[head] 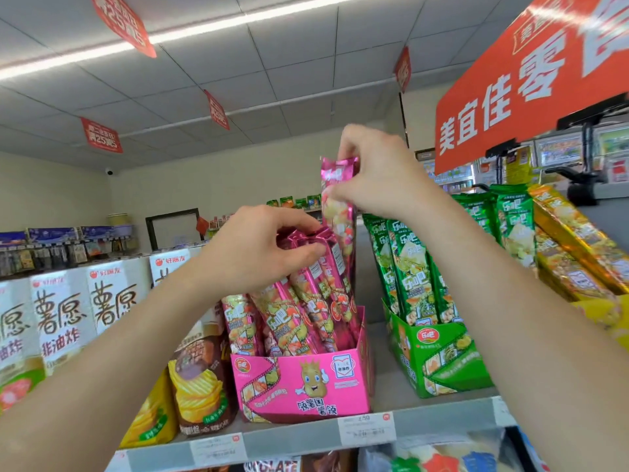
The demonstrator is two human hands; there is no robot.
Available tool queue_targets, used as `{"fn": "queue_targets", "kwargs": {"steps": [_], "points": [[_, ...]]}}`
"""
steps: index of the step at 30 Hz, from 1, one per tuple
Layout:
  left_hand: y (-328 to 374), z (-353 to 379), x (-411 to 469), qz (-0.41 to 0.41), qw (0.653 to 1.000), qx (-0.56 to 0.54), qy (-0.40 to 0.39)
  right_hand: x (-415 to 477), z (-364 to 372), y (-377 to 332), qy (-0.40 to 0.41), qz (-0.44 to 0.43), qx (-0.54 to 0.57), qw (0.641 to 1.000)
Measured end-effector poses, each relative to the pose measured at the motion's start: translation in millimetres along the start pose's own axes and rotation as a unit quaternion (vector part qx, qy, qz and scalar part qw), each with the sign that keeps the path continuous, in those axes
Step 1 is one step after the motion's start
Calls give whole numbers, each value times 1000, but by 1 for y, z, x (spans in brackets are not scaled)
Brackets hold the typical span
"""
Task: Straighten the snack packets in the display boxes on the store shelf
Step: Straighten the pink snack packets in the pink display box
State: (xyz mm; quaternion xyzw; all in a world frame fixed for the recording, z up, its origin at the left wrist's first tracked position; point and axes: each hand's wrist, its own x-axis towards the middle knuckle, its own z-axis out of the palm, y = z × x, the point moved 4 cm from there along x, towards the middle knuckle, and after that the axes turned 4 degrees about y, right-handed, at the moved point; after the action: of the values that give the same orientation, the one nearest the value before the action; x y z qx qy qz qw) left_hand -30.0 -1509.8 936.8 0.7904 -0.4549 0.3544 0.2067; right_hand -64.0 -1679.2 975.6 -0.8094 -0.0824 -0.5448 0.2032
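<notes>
The right hand (377,175) pinches the top of one pink packet (338,212), holding it upright at the 1 o'clock corner of the pink display box (299,383). The left hand (252,253) pinches the crimped tops of the leaning pink packets (306,301) inside it. A green display box (439,359) stands at its 3 o'clock on the shelf (299,437).

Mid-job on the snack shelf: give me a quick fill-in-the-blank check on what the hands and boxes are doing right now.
1. The raised packet held by the right hand is ____ in colour.
2. The left hand pinches the tops of the packets standing in the pink display box, which sits to the ____ of the green display box.
3. The green packets are gripped by ____ hand.

Missing words: pink; left; neither.
</notes>
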Motion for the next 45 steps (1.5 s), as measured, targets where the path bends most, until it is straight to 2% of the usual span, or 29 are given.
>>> {"fn": "queue_targets", "kwargs": {"steps": [2,4,5,7,12,16,21,23,27,30,33,35,38,40,42,45], "points": [[-3,-4,3,-13,993,-20,-119,-3,11,0,-61,-8,-60,996],[-7,-9,2,-22,966,-27,-257,-6,21,0,-135,-13,-87,987],[-9,-11,2,-12,955,-7,-297,-8,26,1,-165,-12,-97,981],[-10,-14,5,13,950,48,-307,-10,33,1,-198,-9,-131,971],[-6,-13,12,15,963,81,-258,-8,31,-6,-259,-19,-203,944],[-5,-16,13,11,970,57,-237,-6,26,-12,-344,-30,-184,920],[-2,-17,19,-6,971,4,-239,-13,18,-6,-310,-28,-171,935],[-2,-14,20,-14,978,-13,-209,-18,12,-4,-277,-26,-166,946],[-4,-1,17,-18,995,-8,-97,-28,-1,-5,-138,-37,-133,981],[0,11,12,36,997,57,-45,-45,-7,-10,-27,-68,-153,986],[6,21,8,22,997,71,-10,-80,-4,-16,36,-37,-115,992],[9,28,7,1,999,28,-17,-111,8,-21,24,-10,-83,996],[12,29,7,-65,980,-144,-123,-149,37,-19,-87,86,-11,992],[11,24,12,-79,965,-197,-153,-163,55,-13,-152,152,30,976],[10,22,18,-72,969,-194,-134,-166,67,-6,-155,195,68,966],[4,28,23,-90,978,-151,-114,-163,77,1,-104,219,100,965]]}}
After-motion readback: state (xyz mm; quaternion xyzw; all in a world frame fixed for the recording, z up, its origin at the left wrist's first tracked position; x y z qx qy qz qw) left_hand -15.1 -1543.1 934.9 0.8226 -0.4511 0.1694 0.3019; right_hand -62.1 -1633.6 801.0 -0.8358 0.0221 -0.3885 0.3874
